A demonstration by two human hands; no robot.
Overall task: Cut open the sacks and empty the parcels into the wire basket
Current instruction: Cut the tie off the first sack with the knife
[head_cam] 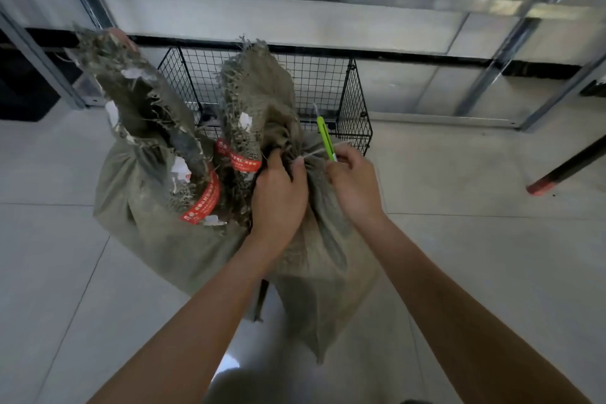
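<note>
Two grey-green woven sacks stand on the floor in front of the black wire basket [354, 98]. The left sack [147, 213] has a frayed neck bound with red tape. My left hand [278, 197] grips the bunched neck of the near sack [324, 259], just below a white tie [311, 156]. My right hand [354, 184] holds a green utility knife [324, 138], blade pointing up and away, right beside that tie. A second red-taped neck [249, 115] rises behind my left hand. The sacks hide the inside of the basket.
Metal shelving [328, 20] with shiny panels runs along the back. A dark pole with a red foot [541, 187] leans in at the right. A dark box [23, 92] sits at the far left. Pale floor tiles [492, 256] surround the sacks.
</note>
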